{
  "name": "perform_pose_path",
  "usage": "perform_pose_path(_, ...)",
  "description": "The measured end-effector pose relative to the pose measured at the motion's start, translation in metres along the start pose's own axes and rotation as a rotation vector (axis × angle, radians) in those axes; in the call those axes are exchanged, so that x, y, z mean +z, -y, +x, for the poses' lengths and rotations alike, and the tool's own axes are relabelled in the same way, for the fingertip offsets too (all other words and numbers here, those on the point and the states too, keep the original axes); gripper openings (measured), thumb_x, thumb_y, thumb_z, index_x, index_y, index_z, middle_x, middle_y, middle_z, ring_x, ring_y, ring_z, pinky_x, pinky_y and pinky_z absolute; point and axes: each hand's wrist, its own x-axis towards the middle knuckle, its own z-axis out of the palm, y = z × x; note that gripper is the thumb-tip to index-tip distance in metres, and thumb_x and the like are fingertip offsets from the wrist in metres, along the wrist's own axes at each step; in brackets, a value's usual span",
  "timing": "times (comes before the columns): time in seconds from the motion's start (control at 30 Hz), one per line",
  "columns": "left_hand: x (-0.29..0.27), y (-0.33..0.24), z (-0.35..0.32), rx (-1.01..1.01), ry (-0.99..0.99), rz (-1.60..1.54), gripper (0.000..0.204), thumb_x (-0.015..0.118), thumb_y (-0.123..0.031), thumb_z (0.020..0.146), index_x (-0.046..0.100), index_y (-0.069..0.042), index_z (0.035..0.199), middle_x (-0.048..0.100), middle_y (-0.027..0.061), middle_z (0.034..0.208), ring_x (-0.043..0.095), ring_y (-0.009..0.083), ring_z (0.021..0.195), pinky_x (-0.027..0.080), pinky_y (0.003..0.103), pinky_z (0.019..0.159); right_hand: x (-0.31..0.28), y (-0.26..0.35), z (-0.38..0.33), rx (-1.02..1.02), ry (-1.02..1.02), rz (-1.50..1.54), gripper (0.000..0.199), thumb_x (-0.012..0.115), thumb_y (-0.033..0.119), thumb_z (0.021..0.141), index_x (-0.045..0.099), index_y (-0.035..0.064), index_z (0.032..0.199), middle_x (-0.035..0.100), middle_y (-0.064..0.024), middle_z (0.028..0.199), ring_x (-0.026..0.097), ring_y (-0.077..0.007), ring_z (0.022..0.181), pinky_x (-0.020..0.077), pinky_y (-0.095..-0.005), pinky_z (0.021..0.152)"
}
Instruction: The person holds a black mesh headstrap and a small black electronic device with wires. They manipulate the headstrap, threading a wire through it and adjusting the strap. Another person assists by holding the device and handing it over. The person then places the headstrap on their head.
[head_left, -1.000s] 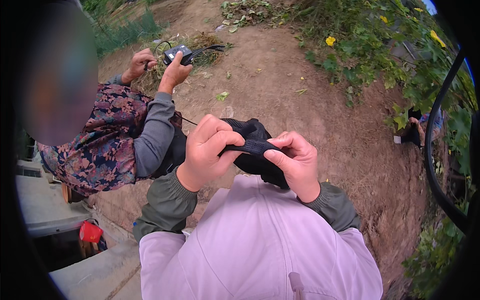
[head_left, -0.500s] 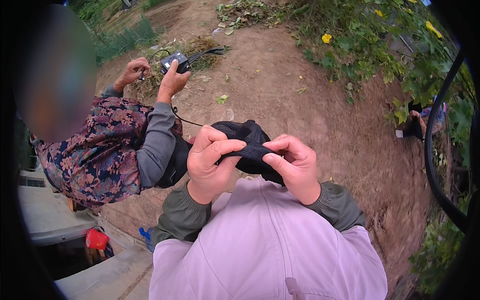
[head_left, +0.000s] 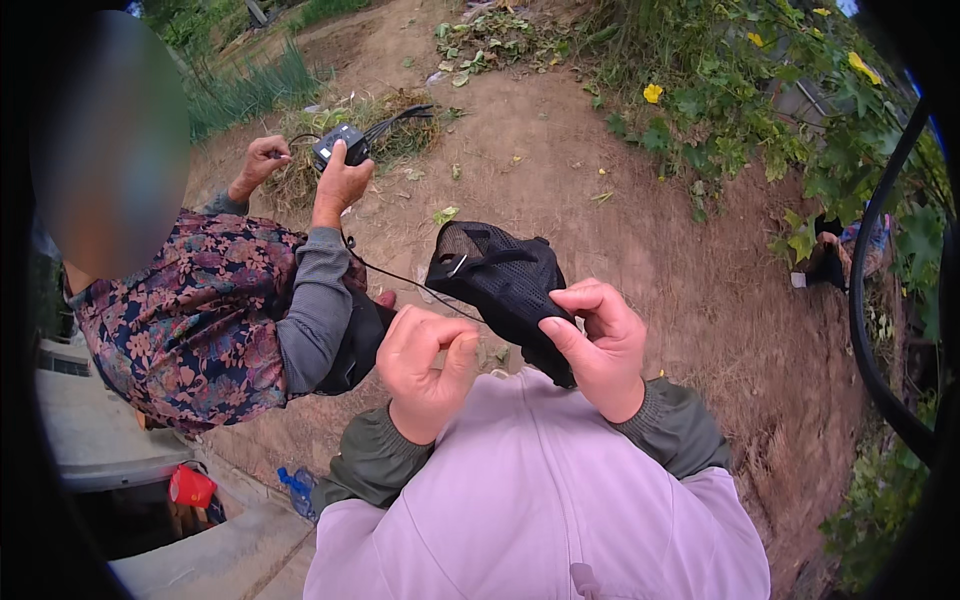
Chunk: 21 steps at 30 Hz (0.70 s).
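A black mesh cap (head_left: 505, 285), with a strap and a small shiny buckle at its far left end, is held out in front of my chest. My right hand (head_left: 607, 345) pinches its near right edge between thumb and fingers. My left hand (head_left: 428, 368) is apart from the cap, just left of it, with fingers curled in and thumb drawn toward the index finger. Nothing shows in that hand. A thin black cable (head_left: 400, 277) runs behind the cap toward the person at the left.
Close at my left, a person in a floral vest (head_left: 190, 320) holds a small black box (head_left: 340, 146) with cables. Bare soil (head_left: 690, 280) stretches ahead. Leafy plants (head_left: 690, 120) grow at the right, near another partly seen person (head_left: 840, 250). A red bucket (head_left: 191, 487) and blue bottle (head_left: 298, 490) stand lower left.
My left hand has let go of the cap and moved slightly down. The cap, bunched between both hands before, now extends away to the far left from my right hand.
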Motion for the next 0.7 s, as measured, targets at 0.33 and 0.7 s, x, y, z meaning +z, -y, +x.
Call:
perform_pose_path(0.33, 0.036, 0.026, 0.014, -0.624, 0.009, -1.185, 0.035, 0.066, 0.001, 0.081, 0.055, 0.002, 0.115, 0.06, 0.0082, 0.111, 0.06, 0.0154, 0.098, 0.047, 0.028, 0.087, 0.007, -0.004, 0.015, -0.166, 0.089, -0.183, 0.022, 0.073, -0.001, 0.073, 0.061, -0.0021, 0.091, 0.058, -0.0086, 0.079, 0.055, -0.0159, 0.068, 0.0442, -0.0254, 0.06)
perform_pose_path(0.7, 0.038, 0.056, 0.026, -0.679, 0.266, -1.449, 0.038, 0.068, 0.001, 0.078, 0.056, 0.002, 0.115, 0.064, 0.0093, 0.106, 0.063, 0.0169, 0.094, 0.051, 0.029, 0.083, 0.008, -0.01, 0.019, 0.147, 0.147, 0.022, 0.013, 0.066, 0.001, 0.08, 0.059, -0.0015, 0.09, 0.055, -0.0017, 0.075, 0.048, -0.0059, 0.062, 0.0394, -0.0214, 0.054)
